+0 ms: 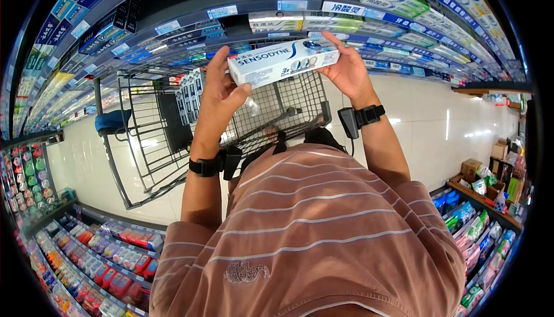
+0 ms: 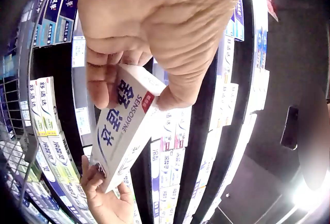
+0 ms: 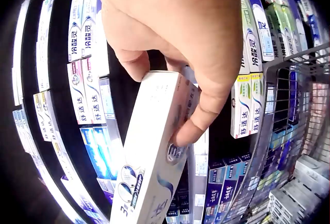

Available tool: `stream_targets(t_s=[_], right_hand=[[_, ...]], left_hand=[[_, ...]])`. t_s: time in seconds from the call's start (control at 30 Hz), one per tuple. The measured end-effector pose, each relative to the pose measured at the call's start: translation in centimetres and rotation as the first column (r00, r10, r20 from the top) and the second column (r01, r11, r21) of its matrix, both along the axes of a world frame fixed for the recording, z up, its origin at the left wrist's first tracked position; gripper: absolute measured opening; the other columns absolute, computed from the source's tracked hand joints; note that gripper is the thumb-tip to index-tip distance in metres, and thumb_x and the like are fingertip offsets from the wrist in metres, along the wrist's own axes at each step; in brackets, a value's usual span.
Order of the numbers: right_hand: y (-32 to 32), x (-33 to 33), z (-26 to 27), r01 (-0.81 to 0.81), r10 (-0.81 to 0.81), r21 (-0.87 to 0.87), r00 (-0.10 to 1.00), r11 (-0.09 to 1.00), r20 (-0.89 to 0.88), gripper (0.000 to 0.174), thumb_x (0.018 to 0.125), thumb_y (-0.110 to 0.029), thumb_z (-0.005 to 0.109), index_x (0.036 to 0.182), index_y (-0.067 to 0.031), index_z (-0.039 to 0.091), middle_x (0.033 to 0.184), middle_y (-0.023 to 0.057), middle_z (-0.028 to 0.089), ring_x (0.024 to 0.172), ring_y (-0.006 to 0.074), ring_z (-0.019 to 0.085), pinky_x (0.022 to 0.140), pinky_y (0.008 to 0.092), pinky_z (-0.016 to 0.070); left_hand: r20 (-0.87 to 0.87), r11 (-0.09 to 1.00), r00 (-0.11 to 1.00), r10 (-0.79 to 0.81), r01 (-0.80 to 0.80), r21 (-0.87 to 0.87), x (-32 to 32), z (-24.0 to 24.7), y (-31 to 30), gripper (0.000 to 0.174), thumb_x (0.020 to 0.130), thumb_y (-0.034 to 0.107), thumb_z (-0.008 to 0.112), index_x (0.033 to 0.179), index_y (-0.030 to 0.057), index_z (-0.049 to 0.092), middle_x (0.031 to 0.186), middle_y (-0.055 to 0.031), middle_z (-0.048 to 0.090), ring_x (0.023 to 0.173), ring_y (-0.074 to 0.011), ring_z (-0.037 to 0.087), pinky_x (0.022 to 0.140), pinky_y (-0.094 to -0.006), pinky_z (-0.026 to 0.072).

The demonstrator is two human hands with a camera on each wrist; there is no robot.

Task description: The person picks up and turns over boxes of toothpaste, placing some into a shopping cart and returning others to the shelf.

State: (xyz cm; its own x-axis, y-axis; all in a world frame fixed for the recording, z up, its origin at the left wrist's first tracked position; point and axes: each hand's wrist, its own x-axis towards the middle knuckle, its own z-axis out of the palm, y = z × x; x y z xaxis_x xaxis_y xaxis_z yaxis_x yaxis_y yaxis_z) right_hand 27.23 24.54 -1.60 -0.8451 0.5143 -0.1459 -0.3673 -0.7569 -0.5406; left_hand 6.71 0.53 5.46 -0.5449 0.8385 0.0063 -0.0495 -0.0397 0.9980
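A white Sensodyne toothpaste box (image 1: 283,60) is held up between both hands, over the shopping cart (image 1: 283,100) and in front of the shelves. My left hand (image 1: 222,95) grips one end, its thumb on the near edge. At the other end my right hand (image 1: 349,69) grips the box with thumb and fingers. In the left wrist view, the left thumb presses beside the red label of the toothpaste box (image 2: 124,126), and the right hand (image 2: 108,201) holds its far end. The right wrist view shows the right fingers (image 3: 193,126) around the end of the toothpaste box (image 3: 154,146).
Shelves of toothpaste boxes (image 1: 392,0) with price tags run along the front. Several white cartons (image 1: 189,95) sit in the cart. Behind on the left is a shelf of colourful packs (image 1: 109,259); cardboard boxes (image 1: 470,170) stand on the right. Pale tiled floor (image 1: 415,121) lies between.
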Motion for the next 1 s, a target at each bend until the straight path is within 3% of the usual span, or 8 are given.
stream_targets(t_s=[0.1, 0.27, 0.37, 0.5, 0.63, 0.77, 0.87, 1.0], right_hand=[[0.4, 0.0, -0.1, -0.022, 0.021, -0.042, 0.999, 0.999, -0.037, 0.053, 0.095, -0.015, 0.051, 0.146, -0.0014, 0.044, 0.142, 0.0206, 0.051, 0.128, 0.0362, 0.055, 0.105, 0.0517, 0.0496], [0.0, 0.1, 0.7, -0.005, 0.006, 0.015, 0.998, 1.000, -0.060, 0.054, 0.092, -0.007, 0.052, 0.145, -0.0002, 0.044, 0.143, 0.0205, 0.051, 0.129, 0.0373, 0.054, 0.109, 0.0542, 0.0458], [-1.0, -0.7, 2.9, -0.021, 0.021, 0.159, 1.000, 0.987, 0.000, 0.062, 0.092, -0.007, 0.054, 0.151, -0.0017, 0.036, 0.144, 0.0171, 0.049, 0.129, 0.0308, 0.054, 0.111, 0.0460, 0.0458], [-2.1, -1.1, 4.7, -0.049, 0.029, 0.303, 0.997, 0.952, 0.071, 0.067, 0.093, -0.008, 0.055, 0.156, -0.0031, 0.031, 0.146, 0.0141, 0.047, 0.131, 0.0242, 0.051, 0.112, 0.0406, 0.0437], [-3.1, -1.1, 4.8, -0.093, 0.060, 0.339, 0.992, 0.936, 0.108, 0.068, 0.092, -0.007, 0.056, 0.156, -0.0044, 0.030, 0.146, 0.0122, 0.047, 0.133, 0.0221, 0.049, 0.112, 0.0374, 0.0419], [-3.6, -1.3, 5.6, -0.174, 0.126, 0.383, 0.981, 0.907, 0.146, 0.070, 0.087, 0.000, 0.053, 0.154, -0.0051, 0.034, 0.142, 0.0110, 0.051, 0.131, 0.0201, 0.050, 0.109, 0.0347, 0.0424], [-3.5, -1.2, 5.9, -0.198, 0.138, 0.419, 0.976, 0.886, 0.170, 0.070, 0.085, 0.004, 0.050, 0.153, -0.0059, 0.037, 0.140, 0.0098, 0.053, 0.128, 0.0183, 0.051, 0.107, 0.0328, 0.0435], [-3.7, -1.3, 5.9, -0.187, 0.131, 0.414, 0.978, 0.891, 0.160, 0.070, 0.084, 0.006, 0.049, 0.152, -0.0063, 0.039, 0.138, 0.0082, 0.053, 0.125, 0.0165, 0.052, 0.103, 0.0307, 0.0448]], left_hand=[[-0.036, 0.995, 0.994, -0.099, 0.098, -0.020, -0.7, 0.0, -0.5, 0.076, 0.089, 0.004, 0.065, 0.156, 0.0068, 0.029, 0.137, -0.0166, 0.055, 0.119, -0.0227, 0.058, 0.095, -0.0342, 0.0500], [-0.011, 0.998, 0.998, -0.059, 0.059, -0.006, -0.6, 0.6, -1.1, 0.076, 0.089, -0.004, 0.056, 0.158, 0.0108, 0.029, 0.140, -0.0144, 0.054, 0.124, -0.0236, 0.057, 0.095, -0.0340, 0.0510], [0.084, 0.997, 0.996, -0.027, 0.021, 0.068, -0.7, 0.0, -1.1, 0.073, 0.090, -0.002, 0.047, 0.159, 0.0099, 0.026, 0.147, -0.0164, 0.047, 0.126, -0.0258, 0.057, 0.093, -0.0366, 0.0581], [0.250, 0.996, 0.965, 0.084, -0.075, -0.049, -1.0, 0.1, -1.1, 0.068, 0.095, -0.001, 0.038, 0.160, 0.0092, 0.022, 0.143, -0.0190, 0.049, 0.123, -0.0264, 0.058, 0.091, -0.0371, 0.0583], [0.253, 0.991, 0.960, 0.120, -0.131, 0.027, -1.5, -1.4, -1.5, 0.069, 0.092, 0.004, 0.044, 0.158, 0.0051, 0.024, 0.141, -0.0175, 0.051, 0.125, -0.0270, 0.057, 0.102, -0.0419, 0.0514], [0.342, 0.987, 0.936, 0.077, -0.121, 0.108, -2.0, -1.6, -2.1, 0.068, 0.087, 0.001, 0.047, 0.154, 0.0038, 0.035, 0.133, -0.0108, 0.057, 0.119, -0.0184, 0.055, 0.103, -0.0338, 0.0418], [0.203, 0.994, 0.976, 0.075, -0.089, 0.058, -2.6, -2.3, -2.7, 0.066, 0.089, 0.004, 0.050, 0.153, 0.0048, 0.036, 0.139, -0.0131, 0.054, 0.119, -0.0209, 0.057, 0.100, -0.0348, 0.0455], [0.238, 0.989, 0.968, 0.080, -0.108, 0.104, -2.3, -2.1, -2.9, 0.062, 0.088, 0.001, 0.049, 0.150, 0.0052, 0.040, 0.134, -0.0091, 0.057, 0.116, -0.0173, 0.056, 0.099, -0.0316, 0.0433]])
